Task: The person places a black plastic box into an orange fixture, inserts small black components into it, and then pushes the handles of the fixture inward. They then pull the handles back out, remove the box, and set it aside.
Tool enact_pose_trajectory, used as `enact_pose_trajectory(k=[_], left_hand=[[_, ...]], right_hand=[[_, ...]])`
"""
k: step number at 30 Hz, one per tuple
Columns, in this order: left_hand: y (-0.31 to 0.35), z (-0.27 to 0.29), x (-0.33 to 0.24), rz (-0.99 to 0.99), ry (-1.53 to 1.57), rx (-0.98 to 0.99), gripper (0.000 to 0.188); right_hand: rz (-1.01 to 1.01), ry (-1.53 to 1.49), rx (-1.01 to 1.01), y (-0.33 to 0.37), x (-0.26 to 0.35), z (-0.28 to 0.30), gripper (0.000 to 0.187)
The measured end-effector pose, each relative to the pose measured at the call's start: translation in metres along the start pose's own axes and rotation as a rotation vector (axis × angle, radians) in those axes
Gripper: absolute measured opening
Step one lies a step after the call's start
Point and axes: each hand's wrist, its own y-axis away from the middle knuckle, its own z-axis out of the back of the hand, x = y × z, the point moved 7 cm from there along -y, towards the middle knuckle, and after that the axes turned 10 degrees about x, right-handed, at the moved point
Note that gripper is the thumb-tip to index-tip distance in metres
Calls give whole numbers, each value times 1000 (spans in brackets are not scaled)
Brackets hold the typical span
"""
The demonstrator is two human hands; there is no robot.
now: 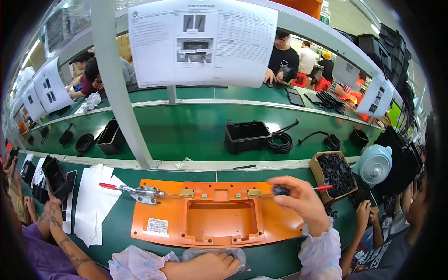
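Observation:
My right hand point(301, 200) is raised over the right part of an orange fixture plate point(158, 210), its thumb and fingers pinching a small black part point(281, 190). At the plate's front edge, my left hand point(212, 266) lies with curled fingers on a clear plastic bag point(240, 259); what is under the fingers is hidden. The plate has a rectangular recess point(221, 221) in its middle. On its left sits a metal toggle clamp point(147, 193) with a red handle; another red handle point(323, 188) shows behind my right hand.
A cardboard box point(319, 170) of small black parts stands at the right, beside a light-blue fan point(374, 164). White paper sheets point(88, 205) lie left. Beyond a rail, a green conveyor belt point(191, 121) carries black bins point(247, 135) and coiled cables point(281, 142). Co-workers sit on both sides.

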Motion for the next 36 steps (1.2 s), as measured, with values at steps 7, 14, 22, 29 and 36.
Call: enact_pose_trajectory(k=[7,14,22,29,36], left_hand=[[5,13,-2,-72,-21,-61,25],[7,39,-4,-56,12,-99,14],[4,45,-7,-194,68,-94,10],[11,46,-11,-215,52,-189,11],[9,63,-17,-210,-154,40,13]], right_hand=[[62,90,52,-20,-2,-26,37],[3,219,51,-19,-1,-18,36],[24,-243,52,-19,-19,-7,29],[13,-96,-13,-23,-14,-8,15],[-65,-94,-16,-23,-16,-17,16]])
